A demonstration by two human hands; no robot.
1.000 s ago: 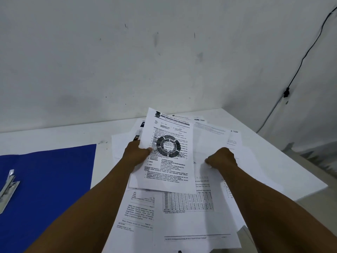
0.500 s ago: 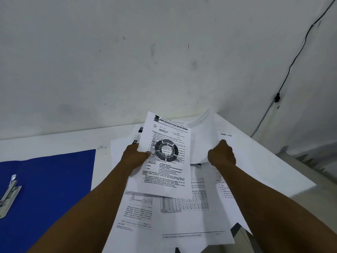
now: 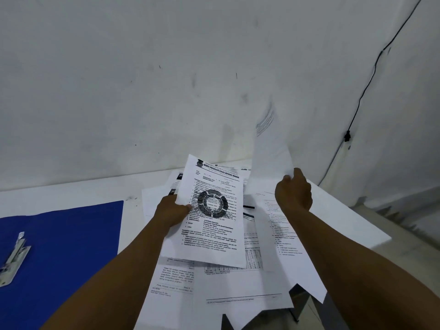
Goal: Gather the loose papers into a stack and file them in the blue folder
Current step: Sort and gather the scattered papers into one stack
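Gathering is barely begun: the left hand (image 3: 172,211) grips a printed sheet (image 3: 212,210), the right hand (image 3: 293,191) pinches a lifted sheet (image 3: 270,160), most loose papers (image 3: 240,284) lie scattered on the desk (image 3: 71,186), and the blue folder (image 3: 62,253) lies open at left, unfilled.

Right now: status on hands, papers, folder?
Left hand grips the ring-diagram sheet. Right hand pinches a lifted sheet. Loose papers unstacked. Blue folder open, nothing blocking it.
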